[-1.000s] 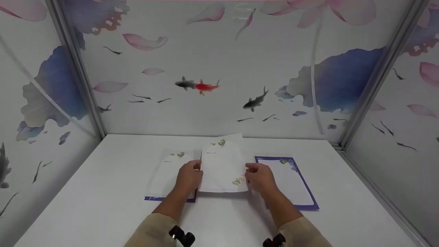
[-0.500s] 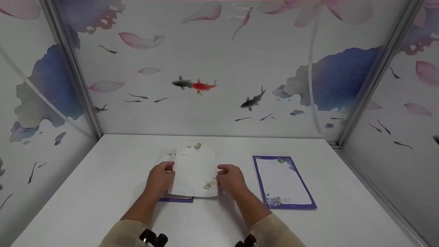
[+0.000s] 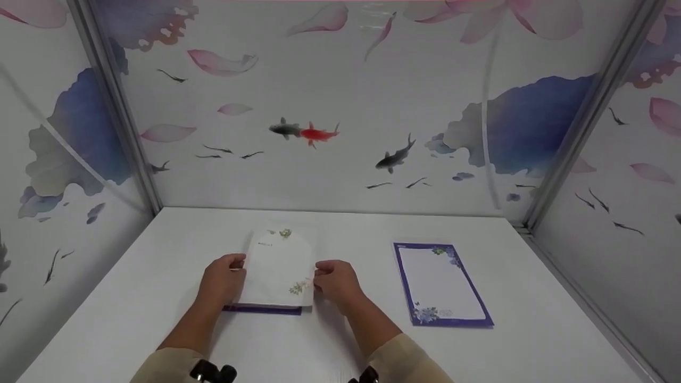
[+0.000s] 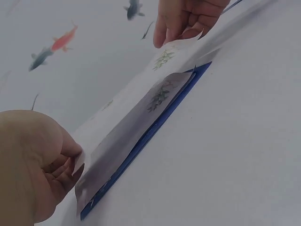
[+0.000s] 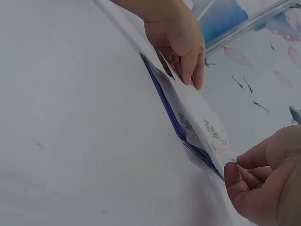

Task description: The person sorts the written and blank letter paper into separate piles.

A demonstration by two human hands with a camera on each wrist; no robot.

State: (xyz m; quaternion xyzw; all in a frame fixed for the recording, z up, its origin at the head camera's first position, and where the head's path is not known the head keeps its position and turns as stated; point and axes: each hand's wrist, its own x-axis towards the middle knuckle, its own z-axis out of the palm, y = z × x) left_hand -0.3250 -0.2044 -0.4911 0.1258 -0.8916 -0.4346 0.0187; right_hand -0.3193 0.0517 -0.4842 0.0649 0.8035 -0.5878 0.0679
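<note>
A white sheet of paper (image 3: 276, 271) printed with small green sprigs is held by both hands, one at each side edge. My left hand (image 3: 222, 279) pinches its left edge, and my right hand (image 3: 336, 281) pinches the right edge. In the left wrist view the raised sheet stands over a second printed sheet (image 4: 127, 134). That lower sheet lies on a purple-bordered pad (image 4: 155, 129), whose front edge shows as a dark strip. Seen from the right wrist, the left hand (image 5: 176, 47) and the right hand (image 5: 256, 176) hold the sheet by its sides.
To the right on the white table (image 3: 532, 319) lies another purple-bordered pad (image 3: 447, 284) with blue flowers in its corners. Panels painted with fish and petals (image 3: 340, 106) rise behind the table and at both sides.
Both hands have carried the sheet leftward, from between the two pads to over the left pad's stack. The right pad, partly covered by the right arm before, now shows whole.
</note>
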